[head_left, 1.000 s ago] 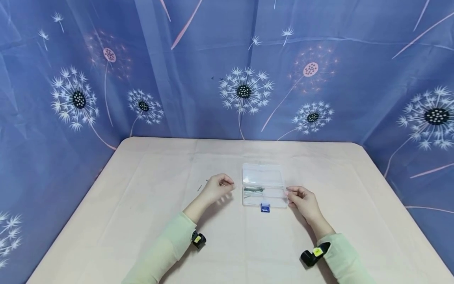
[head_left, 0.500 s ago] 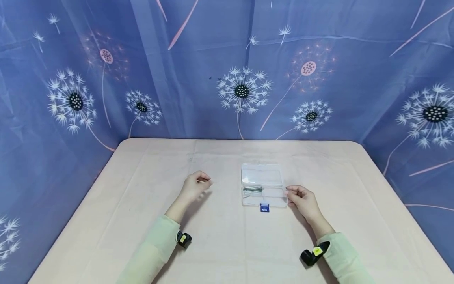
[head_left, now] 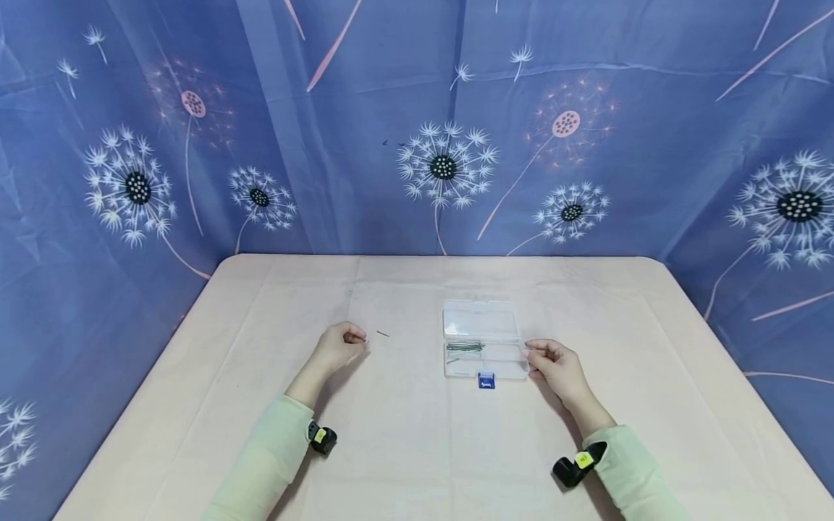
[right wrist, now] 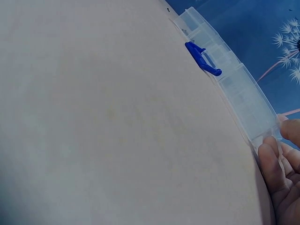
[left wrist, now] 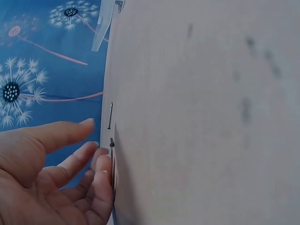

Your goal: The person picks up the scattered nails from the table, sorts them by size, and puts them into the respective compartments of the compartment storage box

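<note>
My left hand (head_left: 339, 344) is low over the table, left of a thin dark nail (head_left: 383, 333). In the left wrist view the thumb stands apart from the curled fingers, with nothing pinched between them. That nail (left wrist: 110, 116) lies beyond the fingertips, and a second nail (left wrist: 112, 146) shows right beside the fingers, partly hidden by them. My right hand (head_left: 554, 367) pinches the right end of a clear plastic compartment box (head_left: 504, 373), its thumb and fingers at the corner. The box lid (head_left: 481, 320) is raised back, and the blue latch (head_left: 486, 380) points forward.
Several long greenish nails (head_left: 465, 347) lie in the box's rear left compartment, and a short one (head_left: 453, 360) in the front left one. A pale cloth covers the table (head_left: 404, 449). Blue dandelion-print curtains (head_left: 365, 195) stand behind and at both sides.
My left hand has moved left, away from the box, to where a nail lay, and the other nail shows to its right now. My right hand and the box stay in place.
</note>
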Action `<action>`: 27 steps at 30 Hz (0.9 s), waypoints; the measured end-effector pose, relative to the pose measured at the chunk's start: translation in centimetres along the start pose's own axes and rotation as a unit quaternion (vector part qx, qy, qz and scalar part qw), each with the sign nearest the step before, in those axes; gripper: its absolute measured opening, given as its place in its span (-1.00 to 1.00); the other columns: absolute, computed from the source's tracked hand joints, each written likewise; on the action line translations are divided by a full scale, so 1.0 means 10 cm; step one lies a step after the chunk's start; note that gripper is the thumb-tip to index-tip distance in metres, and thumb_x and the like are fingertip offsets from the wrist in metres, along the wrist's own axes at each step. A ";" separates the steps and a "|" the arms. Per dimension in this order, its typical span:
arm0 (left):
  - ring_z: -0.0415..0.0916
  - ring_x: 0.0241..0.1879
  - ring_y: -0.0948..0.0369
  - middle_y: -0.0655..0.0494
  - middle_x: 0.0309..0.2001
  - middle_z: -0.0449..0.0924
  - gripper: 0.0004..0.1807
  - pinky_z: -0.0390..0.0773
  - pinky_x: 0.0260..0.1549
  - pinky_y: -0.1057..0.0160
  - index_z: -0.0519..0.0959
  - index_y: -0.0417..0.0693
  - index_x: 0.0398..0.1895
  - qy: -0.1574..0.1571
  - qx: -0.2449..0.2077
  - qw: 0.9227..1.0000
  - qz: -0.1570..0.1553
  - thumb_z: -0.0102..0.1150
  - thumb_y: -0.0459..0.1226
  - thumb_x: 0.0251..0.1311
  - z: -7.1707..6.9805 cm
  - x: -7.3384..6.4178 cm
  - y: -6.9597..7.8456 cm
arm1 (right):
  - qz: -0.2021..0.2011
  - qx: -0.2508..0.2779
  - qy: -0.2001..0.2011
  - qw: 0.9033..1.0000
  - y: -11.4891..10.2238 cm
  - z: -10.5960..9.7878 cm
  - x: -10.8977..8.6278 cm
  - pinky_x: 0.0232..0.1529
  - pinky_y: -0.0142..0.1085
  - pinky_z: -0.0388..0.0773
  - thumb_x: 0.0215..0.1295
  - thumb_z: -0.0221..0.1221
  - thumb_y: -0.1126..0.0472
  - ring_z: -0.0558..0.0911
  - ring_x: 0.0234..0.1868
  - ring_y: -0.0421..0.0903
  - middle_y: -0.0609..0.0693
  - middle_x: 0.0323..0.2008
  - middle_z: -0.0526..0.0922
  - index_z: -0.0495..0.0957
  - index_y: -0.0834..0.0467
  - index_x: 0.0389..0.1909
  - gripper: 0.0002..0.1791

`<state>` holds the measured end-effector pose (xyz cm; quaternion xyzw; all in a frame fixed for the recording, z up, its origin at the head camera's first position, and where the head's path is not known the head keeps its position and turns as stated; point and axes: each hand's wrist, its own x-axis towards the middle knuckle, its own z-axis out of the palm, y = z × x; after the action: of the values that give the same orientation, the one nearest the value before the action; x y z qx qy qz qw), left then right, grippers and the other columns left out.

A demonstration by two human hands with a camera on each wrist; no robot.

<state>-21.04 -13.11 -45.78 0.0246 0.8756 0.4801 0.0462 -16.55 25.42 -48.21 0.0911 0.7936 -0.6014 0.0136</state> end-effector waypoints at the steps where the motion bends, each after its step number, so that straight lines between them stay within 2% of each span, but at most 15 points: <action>1: 0.52 -0.37 0.14 -0.13 -0.38 0.60 -0.84 0.47 -0.38 0.36 0.55 -0.39 -0.30 -0.003 0.007 1.000 0.003 0.15 -0.49 0.00 0.00 0.00 -0.01 | 0.001 -0.001 0.001 1.000 0.00 0.00 0.00 -0.40 -0.50 0.58 0.30 0.14 0.31 0.51 -0.46 -0.36 -0.11 -0.40 0.55 0.39 0.49 0.06 -0.60; 5: 0.51 -0.34 0.11 -0.10 -0.38 0.57 -0.84 0.48 -0.35 0.34 0.55 -0.35 -0.30 -0.008 0.027 1.000 -0.008 0.20 -0.48 -0.01 0.00 0.00 -0.04 | 0.006 -0.009 0.004 1.000 0.02 0.00 0.02 -0.40 -0.50 0.59 0.30 0.14 0.31 0.51 -0.45 -0.36 -0.12 -0.40 0.55 0.42 0.46 0.05 -0.62; 10: 0.46 -0.39 0.16 -0.01 -0.43 0.54 -0.85 0.43 -0.40 0.35 0.56 -0.27 -0.37 -0.002 0.060 0.998 -0.035 0.28 -0.43 -0.05 -0.02 0.01 -0.05 | 0.004 -0.008 0.002 1.000 0.03 0.00 0.03 -0.40 -0.50 0.58 0.30 0.13 0.31 0.51 -0.45 -0.36 -0.12 -0.41 0.55 0.43 0.45 0.04 -0.63; 21: 0.38 -0.48 0.21 0.06 -0.54 0.50 -0.92 0.38 -0.46 0.36 0.56 -0.24 -0.51 0.007 0.086 0.996 -0.014 0.29 -0.43 -0.02 -0.02 0.01 -0.06 | 0.007 -0.009 0.002 1.000 0.03 -0.01 0.04 -0.39 -0.50 0.59 0.30 0.15 0.29 0.50 -0.45 -0.36 -0.14 -0.41 0.54 0.42 0.45 0.05 -0.61; 27: 0.41 -0.47 0.18 0.04 -0.53 0.55 -0.94 0.40 -0.45 0.34 0.61 -0.25 -0.52 0.006 0.084 0.996 -0.018 0.29 -0.42 0.00 -0.01 0.02 -0.05 | 0.000 -0.006 0.000 1.000 0.04 -0.01 0.04 -0.39 -0.50 0.59 0.30 0.14 0.30 0.51 -0.45 -0.36 -0.16 -0.42 0.55 0.43 0.46 0.04 -0.63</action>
<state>-21.21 -13.46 -46.12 0.0098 0.9132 0.4046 0.0473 -16.87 25.70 -48.60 0.0906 0.7975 -0.5964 0.0139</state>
